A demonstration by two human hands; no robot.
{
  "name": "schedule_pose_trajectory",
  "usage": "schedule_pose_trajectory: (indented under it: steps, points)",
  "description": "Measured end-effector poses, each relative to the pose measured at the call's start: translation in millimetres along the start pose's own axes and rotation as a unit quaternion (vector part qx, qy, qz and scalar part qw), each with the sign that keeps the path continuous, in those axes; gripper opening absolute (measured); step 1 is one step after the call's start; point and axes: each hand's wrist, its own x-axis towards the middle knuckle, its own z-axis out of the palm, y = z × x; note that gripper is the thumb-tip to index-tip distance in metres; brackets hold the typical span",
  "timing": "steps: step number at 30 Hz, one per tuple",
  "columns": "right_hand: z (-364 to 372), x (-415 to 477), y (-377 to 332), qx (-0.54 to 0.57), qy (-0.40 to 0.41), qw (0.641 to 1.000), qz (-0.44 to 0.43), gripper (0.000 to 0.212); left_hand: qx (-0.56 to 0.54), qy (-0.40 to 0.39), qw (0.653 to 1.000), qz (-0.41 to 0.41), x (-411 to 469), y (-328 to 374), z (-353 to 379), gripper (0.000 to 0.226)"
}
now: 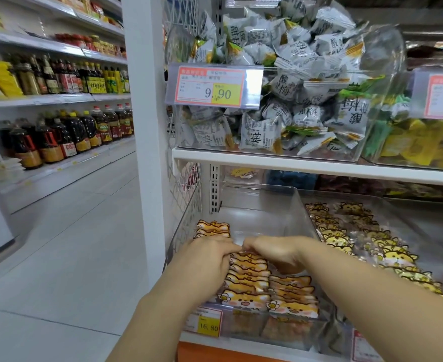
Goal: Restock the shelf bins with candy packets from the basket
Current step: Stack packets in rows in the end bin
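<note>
A clear bin (pixel 288 202) on the lower shelf holds rows of orange cat-face candy packets (pixel 249 283). My left hand (pixel 210 257) lies over the left rows, fingers curled down onto the packets. My right hand (pixel 275 250) meets it at the row's back end, fingers bent over the packet tops. Whether either hand actually grips a packet is hidden. A short stack of the same packets (pixel 212 228) stands at the bin's back left. The basket is not in view.
A neighbouring bin (pixel 411 212) to the right holds yellow cat-face packets (pixel 345 239). Above, a clear bin of grey-white plum candies (pixel 293 100) carries a 9.90 price tag (pixel 212 86). A 16.80 tag (pixel 207 325) fronts the lower bin. Oil bottles line shelves across the aisle (pixel 66 137).
</note>
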Motion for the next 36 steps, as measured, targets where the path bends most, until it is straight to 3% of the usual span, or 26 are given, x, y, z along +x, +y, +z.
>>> schedule_pose_trajectory:
  steps: [2, 4, 8, 14, 17, 21, 25, 28, 32, 36]
  points:
    - [1.1, -3.2, -1.3, -0.011, 0.002, 1.0, 0.0, 0.068, -0.001, 0.002, 1.0, -0.004, 0.1, -0.5, 0.2, 0.042]
    - [1.0, -9.7, -4.3, -0.042, 0.008, 0.999, -0.018, 0.047, 0.002, 0.005, 1.0, -0.008, 0.4, -0.9, 0.9, 0.041]
    - [-2.9, -22.5, -6.9, -0.075, 0.032, 0.997, -0.016, 0.061, 0.007, 0.004, 1.0, -0.01, 0.7, -1.7, 2.7, 0.04]
    - [-3.5, -36.5, -10.7, -0.098, 0.055, 0.993, -0.039, 0.064, 0.008, 0.013, 1.0, -0.012, 0.2, -1.4, 1.8, 0.039]
    - [-3.2, -46.4, -11.1, -0.153, 0.12, 0.975, -0.111, 0.058, 0.014, 0.027, 0.999, -0.013, 0.5, 0.4, -0.3, 0.038]
    - [6.0, -75.2, -1.4, -0.219, 0.245, 0.92, -0.216, 0.038, 0.025, 0.059, 0.998, -0.006, -8.2, 9.9, -2.6, 0.037]
    - [17.5, -123.5, 24.7, -0.238, 0.322, 0.862, -0.31, 0.041, 0.048, 0.088, 0.995, 0.01, -27.8, 33.4, -8.7, 0.034]
    - [25.6, -164.8, 53.0, -0.2, 0.335, 0.84, -0.378, 0.038, 0.049, 0.126, 0.99, 0.045, -48.3, 61.9, -15.8, 0.033]
    - [46.6, -205.9, 114.8, -0.145, 0.327, 0.824, -0.439, 0.035, -0.015, 0.174, 0.983, 0.064, -87.7, 103.8, 10.0, 0.037]
    - [81.9, -209.0, 199.3, -0.138, 0.303, 0.85, -0.409, 0.033, -0.043, 0.128, 0.988, 0.071, -130.9, 138.2, 81.5, 0.033]
